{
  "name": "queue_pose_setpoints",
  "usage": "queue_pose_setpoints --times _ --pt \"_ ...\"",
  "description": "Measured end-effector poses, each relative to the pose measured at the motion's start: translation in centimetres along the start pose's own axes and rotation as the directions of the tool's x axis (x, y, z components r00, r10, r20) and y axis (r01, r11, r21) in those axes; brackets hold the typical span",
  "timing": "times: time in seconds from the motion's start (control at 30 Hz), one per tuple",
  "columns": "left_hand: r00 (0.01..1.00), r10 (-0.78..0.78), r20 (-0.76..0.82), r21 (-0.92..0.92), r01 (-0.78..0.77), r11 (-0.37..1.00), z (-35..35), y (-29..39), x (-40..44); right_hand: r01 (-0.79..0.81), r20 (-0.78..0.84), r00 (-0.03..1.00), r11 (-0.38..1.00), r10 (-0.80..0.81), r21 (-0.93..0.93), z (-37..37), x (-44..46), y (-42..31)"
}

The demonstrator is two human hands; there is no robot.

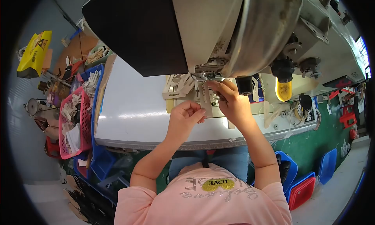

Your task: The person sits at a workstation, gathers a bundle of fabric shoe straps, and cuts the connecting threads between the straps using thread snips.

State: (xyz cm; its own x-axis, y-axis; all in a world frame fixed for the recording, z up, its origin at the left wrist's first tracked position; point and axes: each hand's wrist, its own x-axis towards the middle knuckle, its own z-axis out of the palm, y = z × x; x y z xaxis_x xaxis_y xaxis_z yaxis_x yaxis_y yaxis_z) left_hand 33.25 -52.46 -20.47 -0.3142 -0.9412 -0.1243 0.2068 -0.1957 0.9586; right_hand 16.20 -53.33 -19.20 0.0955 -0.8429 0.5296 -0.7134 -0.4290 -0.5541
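A pale, narrow flat strip lies below the presser foot of a large sewing machine. My left hand is closed in a pinch on the strip's lower end. Close under the needle area, my right hand has its fingers curled, the index fingertip at the strip's upper right edge. What those right fingers grip, if anything, is hidden. Left of the presser foot, a pile of similar pale pieces rests on the machine bed.
The white table has a ruler-marked front edge. To its left stand a pink basket and a blue crate with pale pieces. More loose pieces lie at right. Blue and red bins stand on the green floor.
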Motion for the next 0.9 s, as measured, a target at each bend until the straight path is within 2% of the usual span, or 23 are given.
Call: queue_pose_setpoints --times 0.27,0.37,0.43,0.63,0.83,0.87,0.9 --pt "0.998 0.063 0.021 0.018 -0.064 0.998 -0.3 0.5 2.5 -0.025 0.014 1.0 0.999 0.024 0.027 -0.1 0.1 0.1" --pt "0.998 0.066 0.022 0.048 -0.067 0.997 -0.5 1.0 3.4 -0.044 0.017 0.999 0.998 0.043 0.043 -0.1 0.0 0.0" --pt "0.999 0.034 0.016 0.007 -0.034 0.999 -0.7 1.3 4.1 -0.044 0.007 0.999 0.998 0.044 0.04 -0.1 0.0 -0.1" --pt "0.999 0.036 0.03 -0.023 -0.036 0.999 -1.2 2.4 6.1 -0.016 0.028 1.0 0.998 0.014 0.055 -0.1 0.2 0.2" --pt "0.999 0.033 0.002 -0.012 -0.033 0.999 -0.9 4.0 7.4 0.025 -0.019 1.0 1.0 -0.025 0.004 0.2 0.2 0.3" --pt "0.999 0.038 -0.016 -0.014 -0.038 0.999 -0.8 4.2 7.4 0.038 -0.028 0.999 0.996 -0.036 0.085 0.3 0.2 0.6" --pt "0.997 0.06 0.038 0.003 -0.06 0.998 -1.3 3.7 7.9 0.05 -0.039 0.998 0.985 -0.044 0.166 0.4 0.1 1.2"
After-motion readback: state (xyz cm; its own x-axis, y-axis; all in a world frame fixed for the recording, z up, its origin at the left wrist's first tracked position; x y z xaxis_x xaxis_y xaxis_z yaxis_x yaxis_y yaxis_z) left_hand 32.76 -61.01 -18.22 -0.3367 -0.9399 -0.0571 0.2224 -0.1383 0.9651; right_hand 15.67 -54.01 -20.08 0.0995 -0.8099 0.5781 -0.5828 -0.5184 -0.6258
